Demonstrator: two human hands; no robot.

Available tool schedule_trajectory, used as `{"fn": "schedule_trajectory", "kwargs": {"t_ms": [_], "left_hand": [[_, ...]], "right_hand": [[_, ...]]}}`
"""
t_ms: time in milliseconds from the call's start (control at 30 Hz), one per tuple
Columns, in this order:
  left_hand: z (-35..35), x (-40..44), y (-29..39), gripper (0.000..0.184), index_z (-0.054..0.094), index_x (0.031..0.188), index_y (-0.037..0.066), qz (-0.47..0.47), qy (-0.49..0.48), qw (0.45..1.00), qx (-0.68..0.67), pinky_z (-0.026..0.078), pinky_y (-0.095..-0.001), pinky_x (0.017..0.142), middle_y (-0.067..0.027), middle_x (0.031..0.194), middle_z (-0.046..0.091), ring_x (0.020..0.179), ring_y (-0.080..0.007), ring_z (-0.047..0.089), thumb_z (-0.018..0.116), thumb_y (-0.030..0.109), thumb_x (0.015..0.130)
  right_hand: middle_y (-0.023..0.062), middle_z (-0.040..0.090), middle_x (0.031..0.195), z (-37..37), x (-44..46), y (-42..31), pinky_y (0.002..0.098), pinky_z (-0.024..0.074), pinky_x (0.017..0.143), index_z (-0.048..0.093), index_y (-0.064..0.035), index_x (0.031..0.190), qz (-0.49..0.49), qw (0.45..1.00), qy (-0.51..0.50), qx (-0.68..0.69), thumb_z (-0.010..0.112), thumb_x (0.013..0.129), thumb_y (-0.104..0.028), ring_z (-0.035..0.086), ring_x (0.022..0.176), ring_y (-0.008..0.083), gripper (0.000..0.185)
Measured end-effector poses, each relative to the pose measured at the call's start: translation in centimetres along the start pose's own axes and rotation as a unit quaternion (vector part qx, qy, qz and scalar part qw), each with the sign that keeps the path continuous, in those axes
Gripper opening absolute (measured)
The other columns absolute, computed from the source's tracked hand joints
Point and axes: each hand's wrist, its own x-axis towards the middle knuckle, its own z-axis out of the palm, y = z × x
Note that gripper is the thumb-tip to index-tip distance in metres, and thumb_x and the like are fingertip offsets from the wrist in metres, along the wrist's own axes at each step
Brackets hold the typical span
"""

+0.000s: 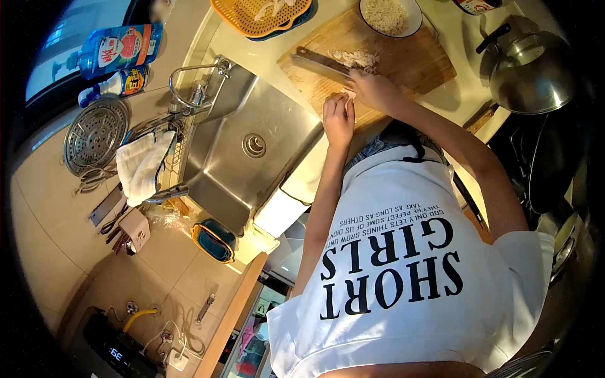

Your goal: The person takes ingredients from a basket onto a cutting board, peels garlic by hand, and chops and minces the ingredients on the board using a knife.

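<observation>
My right hand (375, 92) is wrapped round the handle of a kitchen knife (320, 64), its blade pointing left across the wooden cutting board (422, 63). Close beside it, my left hand (339, 118) has its fingers curled over a small pale piece of meat (348, 94) near the board's front edge. Just beyond the blade lies a heap of cut pale meat (357, 60). A white bowl (416, 19) of finely chopped pale food (384, 15) stands on the board's far part. The knife handle is mostly hidden by my fingers.
An orange basket (236, 20) holding pale strips stands beyond the board. Left of me is a steel sink (220, 157) with a faucet (173, 85). To the right stands a metal kettle (532, 75). Bottles (120, 50) and a knife block (134, 230) are at the left.
</observation>
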Motion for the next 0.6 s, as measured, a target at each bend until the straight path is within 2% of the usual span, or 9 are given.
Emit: {"fn": "schedule_trajectory", "kwargs": {"t_ms": [33, 133, 267, 333, 400, 533, 600], "left_hand": [[0.0, 0.0, -0.2, 0.011, 0.061, 0.083, 0.000, 0.001, 0.004, 1.000, 0.001, 0.044, -0.0349, 0.066, -0.0129, 0.082, 0.057, 0.074, -0.0284, 0.053, 0.062, 0.007, 0.074], [0.2, -0.1, -0.2, 0.010, 0.060, 0.081, 0.000, 0.011, 0.026, 1.000, -0.008, 0.044, -0.0352, 0.067, -0.0134, 0.085, 0.058, 0.075, -0.0286, 0.054, 0.063, 0.006, 0.073], [0.2, -0.2, -0.1, 0.009, 0.060, 0.080, 0.000, -0.013, 0.013, 1.000, -0.010, 0.044, -0.0356, 0.070, -0.0130, 0.084, 0.058, 0.079, -0.0288, 0.054, 0.063, 0.005, 0.073], [0.1, -0.5, -0.3, 0.009, 0.059, 0.079, 0.000, -0.022, 0.000, 1.000, -0.012, 0.044, -0.0361, 0.072, -0.0124, 0.084, 0.057, 0.081, -0.0289, 0.053, 0.062, 0.004, 0.073], [0.2, -0.5, -0.4, 0.009, 0.059, 0.076, 0.000, -0.005, 0.012, 1.000, 0.000, 0.042, -0.0365, 0.062, -0.0130, 0.072, 0.054, 0.069, -0.0288, 0.051, 0.064, 0.005, 0.071], [0.4, -0.5, -0.5, 0.009, 0.058, 0.075, 0.000, 0.004, 0.021, 1.000, -0.011, 0.040, -0.0372, 0.058, -0.0125, 0.067, 0.050, 0.065, -0.0284, 0.048, 0.064, 0.004, 0.070], [0.2, -0.6, -0.4, 0.008, 0.058, 0.074, -0.001, -0.033, -0.020, 0.999, 0.006, 0.043, -0.0377, 0.069, -0.0131, 0.077, 0.055, 0.077, -0.0305, 0.051, 0.063, 0.003, 0.070]], "right_hand": [[0.0235, 0.057, 0.064, -0.7, -0.5, -0.3, 0.0459, 0.0479, 0.054, 0.043, -0.0003, 0.087, 0.028, 1.000, 0.001, 0.010, 0.048, 0.078, -0.010, 0.059, 0.064, 0.0386, 0.014], [0.0229, 0.058, 0.066, -1.0, -1.9, 0.4, 0.0469, 0.0469, 0.054, 0.043, -0.0016, 0.089, 0.052, 0.998, -0.008, -0.023, 0.046, 0.079, -0.011, 0.058, 0.063, 0.0392, 0.014], [0.0195, 0.055, 0.063, 0.0, -4.1, 0.8, 0.0483, 0.0425, 0.052, 0.041, -0.0058, 0.091, 0.040, 0.999, -0.019, -0.022, 0.043, 0.083, -0.014, 0.055, 0.060, 0.0383, 0.011], [0.0185, 0.056, 0.069, 0.2, -5.0, 0.7, 0.0470, 0.0432, 0.054, 0.041, -0.0063, 0.092, -0.001, 1.000, -0.030, 0.003, 0.044, 0.082, -0.012, 0.055, 0.064, 0.0378, 0.012], [0.0184, 0.056, 0.071, 0.2, -5.3, 0.4, 0.0466, 0.0434, 0.053, 0.041, -0.0066, 0.092, 0.002, 0.999, -0.032, 0.005, 0.044, 0.082, -0.011, 0.055, 0.065, 0.0379, 0.012], [0.0189, 0.055, 0.076, -0.1, -5.7, 0.3, 0.0464, 0.0437, 0.054, 0.042, -0.0072, 0.092, -0.001, 1.000, -0.022, 0.009, 0.044, 0.081, -0.010, 0.055, 0.065, 0.0382, 0.012], [0.0191, 0.055, 0.077, -0.2, -5.7, 0.2, 0.0464, 0.0440, 0.054, 0.042, -0.0072, 0.093, 0.001, 0.999, -0.033, 0.002, 0.044, 0.081, -0.010, 0.055, 0.065, 0.0382, 0.012]]}}
